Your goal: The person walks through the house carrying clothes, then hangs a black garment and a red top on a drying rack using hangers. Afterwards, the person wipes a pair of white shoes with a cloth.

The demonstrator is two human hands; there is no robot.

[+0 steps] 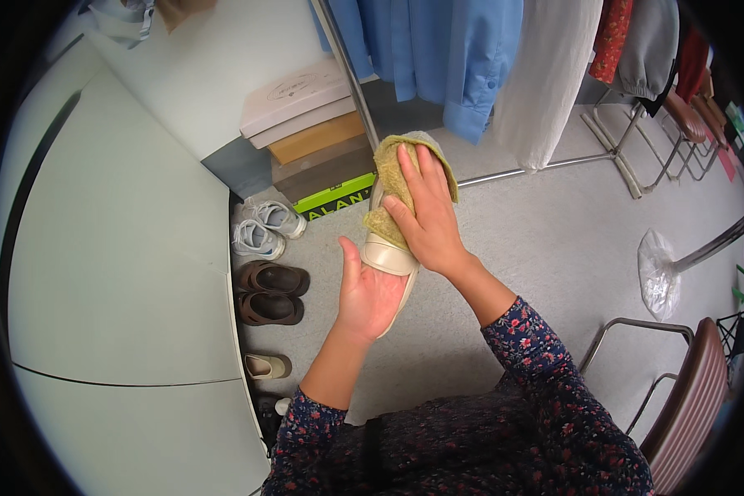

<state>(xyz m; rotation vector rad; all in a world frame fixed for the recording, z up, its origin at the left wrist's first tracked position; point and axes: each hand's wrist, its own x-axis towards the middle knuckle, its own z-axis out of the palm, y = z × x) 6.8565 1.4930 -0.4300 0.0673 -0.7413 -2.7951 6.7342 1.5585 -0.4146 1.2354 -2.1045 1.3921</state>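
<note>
A cream slip-on shoe (389, 255) with a wide strap is held up in front of me. The fingers of my left hand (372, 304) are pushed inside it, with the thumb standing out to the side. On the toe end lies a yellow-green terry cloth (392, 173), grey on its other face. My right hand (433, 217) presses this cloth flat against the shoe, fingers pointing away from me. The cloth hides most of the shoe's front, and my left fingertips are out of sight within it.
Left stands a pale cabinet (130, 260), with grey-white sneakers (270, 226), brown sandals (273, 291) and a single cream shoe (266, 366) along its foot. Stacked boxes (310, 133) stand ahead. Blue shirts (425, 49) hang from a metal rack (536, 167). A brown chair (688, 397) is at right.
</note>
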